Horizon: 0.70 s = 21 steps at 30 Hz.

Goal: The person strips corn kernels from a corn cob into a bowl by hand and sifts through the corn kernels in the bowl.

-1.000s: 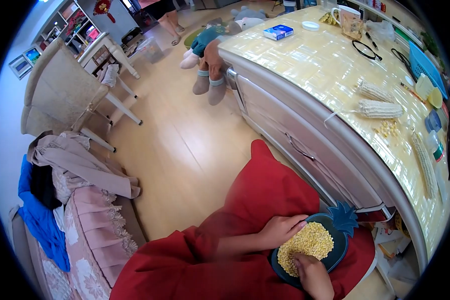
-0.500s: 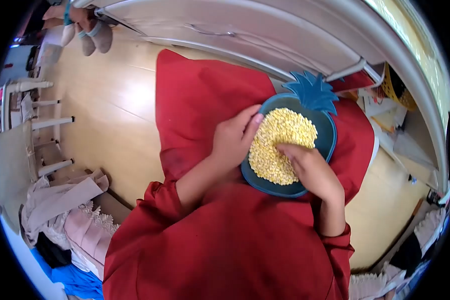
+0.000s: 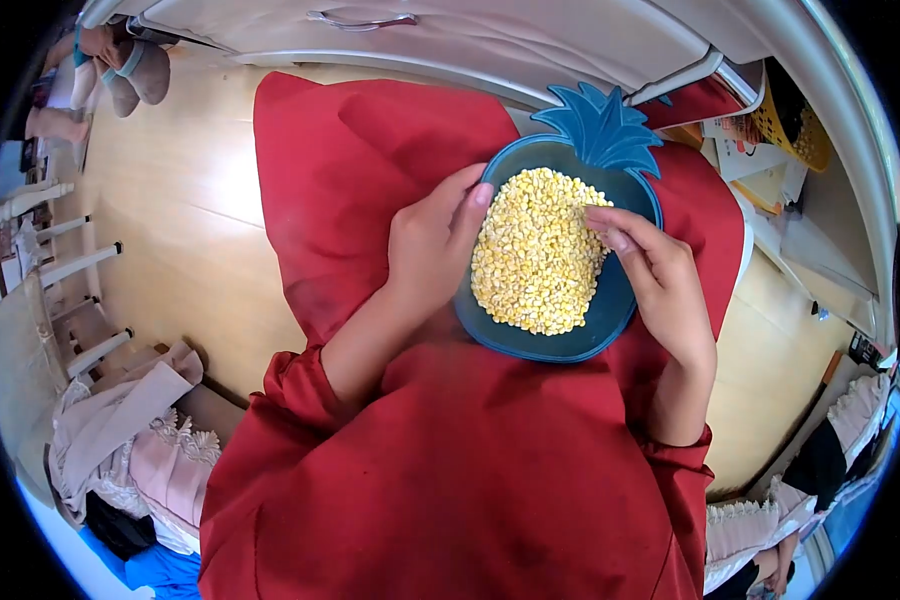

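Observation:
A dark blue-green pineapple-shaped bowl [image 3: 570, 350] with a leafy handle rests on a lap covered in red cloth. Small yellow-and-white kernels [image 3: 535, 260] are heaped inside it. My left hand [image 3: 430, 240] grips the bowl's left side, thumb at the rim, with some fingers hidden behind it. Over the right edge of the heap, my right hand [image 3: 660, 275] has its thumb and forefinger pinched together at the kernels. What sits between those fingertips is too small to make out.
A pale cabinet [image 3: 450, 35] with a metal handle stands in front of the knees. To the right are a yellow basket [image 3: 795, 130] and papers. White chair legs [image 3: 80, 265] and heaped clothes lie left. Another person's slippered feet [image 3: 145, 72] show at the upper left.
My right hand has drawn back from the middle of the kernels to their right edge, finger and thumb now pinched. The view has shifted slightly; my left hand keeps its hold on the bowl.

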Each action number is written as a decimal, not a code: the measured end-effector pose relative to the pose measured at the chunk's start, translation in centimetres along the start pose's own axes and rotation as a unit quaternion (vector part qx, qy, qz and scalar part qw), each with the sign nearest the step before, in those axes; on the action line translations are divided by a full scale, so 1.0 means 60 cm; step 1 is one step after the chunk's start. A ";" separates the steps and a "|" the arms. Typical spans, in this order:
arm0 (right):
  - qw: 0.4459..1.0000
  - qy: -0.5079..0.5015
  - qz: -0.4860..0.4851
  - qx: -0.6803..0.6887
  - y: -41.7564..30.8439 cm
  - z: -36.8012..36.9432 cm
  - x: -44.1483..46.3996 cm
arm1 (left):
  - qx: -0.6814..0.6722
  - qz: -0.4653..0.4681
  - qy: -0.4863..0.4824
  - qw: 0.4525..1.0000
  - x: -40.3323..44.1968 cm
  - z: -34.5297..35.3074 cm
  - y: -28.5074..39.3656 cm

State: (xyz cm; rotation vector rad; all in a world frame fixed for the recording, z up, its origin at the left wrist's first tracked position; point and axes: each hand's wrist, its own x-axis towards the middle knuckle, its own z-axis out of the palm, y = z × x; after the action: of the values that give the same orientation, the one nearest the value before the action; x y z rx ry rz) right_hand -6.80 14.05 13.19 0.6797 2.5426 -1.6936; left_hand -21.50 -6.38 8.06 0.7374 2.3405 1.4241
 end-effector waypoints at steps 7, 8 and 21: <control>0.999 -0.011 -0.004 -0.030 0.002 0.012 -0.004 | -0.009 0.021 0.012 1.000 0.001 0.002 -0.001; 0.999 -0.020 -0.002 -0.037 -0.002 0.011 -0.004 | -0.009 0.021 0.012 1.000 0.001 0.002 -0.002; 0.946 -0.056 -0.119 -0.297 0.027 0.052 -0.003 | -0.013 0.017 0.016 1.000 0.001 0.004 -0.004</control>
State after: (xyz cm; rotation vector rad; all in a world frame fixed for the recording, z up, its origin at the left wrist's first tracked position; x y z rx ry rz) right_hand -6.75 11.71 10.53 0.2339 2.9050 -0.8613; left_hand -21.51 -6.28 7.74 0.7571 2.3393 1.4873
